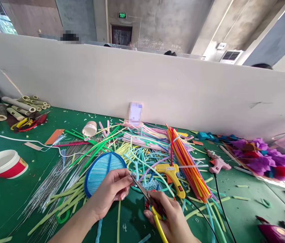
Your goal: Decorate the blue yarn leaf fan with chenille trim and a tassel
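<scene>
In the head view, my right hand (166, 214) grips a pair of scissors (146, 194) with yellow handles, blades angled up and left. The scissor tips meet the fingertips of my left hand (115, 187), which are pinched together. What they pinch is too small or hidden to name. A yellow-green fuzzy stem (118, 221) emerges below my left hand; whether the fingers hold it I cannot tell. Behind that hand lies a round blue piece (102, 170) with a dark blue rim and light blue strands across it, partly covered by the hand.
A yellow glue gun (171, 173) and a bundle of orange and purple stems (189, 162) lie right of centre. Further right are a pink glue gun (218, 162) and purple flowers (263, 157). Wires (53, 184), a paper cup (4, 163) and bamboo pieces (22, 104) are left.
</scene>
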Motion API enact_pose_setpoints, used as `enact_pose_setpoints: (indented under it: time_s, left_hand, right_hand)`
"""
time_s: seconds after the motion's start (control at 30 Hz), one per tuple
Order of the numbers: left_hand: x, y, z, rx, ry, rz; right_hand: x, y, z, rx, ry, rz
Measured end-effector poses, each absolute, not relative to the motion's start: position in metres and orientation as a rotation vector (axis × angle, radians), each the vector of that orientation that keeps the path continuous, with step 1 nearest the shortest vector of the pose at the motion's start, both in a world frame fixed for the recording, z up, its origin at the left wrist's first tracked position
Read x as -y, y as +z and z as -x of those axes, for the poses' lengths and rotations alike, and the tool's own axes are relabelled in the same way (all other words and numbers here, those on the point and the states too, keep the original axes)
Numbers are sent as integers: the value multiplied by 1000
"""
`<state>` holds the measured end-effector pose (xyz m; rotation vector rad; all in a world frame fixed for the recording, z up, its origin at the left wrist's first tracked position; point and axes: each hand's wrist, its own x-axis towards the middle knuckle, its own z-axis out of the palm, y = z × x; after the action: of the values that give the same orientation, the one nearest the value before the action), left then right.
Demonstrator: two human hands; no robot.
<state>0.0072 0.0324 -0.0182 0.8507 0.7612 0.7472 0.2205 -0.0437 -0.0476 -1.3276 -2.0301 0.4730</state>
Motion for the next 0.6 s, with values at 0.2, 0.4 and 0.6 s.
enact_pose_setpoints:
  time_s: [0.2,0.4,0.6]
  left_hand:
    - [-33,-19,-7,-785,752,-884]
    - [-30,-17,-9,-760,717,-950]
    - [-32,-19,-10,-770,719,-929]
  right_hand:
    - [40,-46,-216,2136,273,1320]
    - [42,-45,-215,2137,245,1274]
    - [41,-45,-212,2133,117,1289]
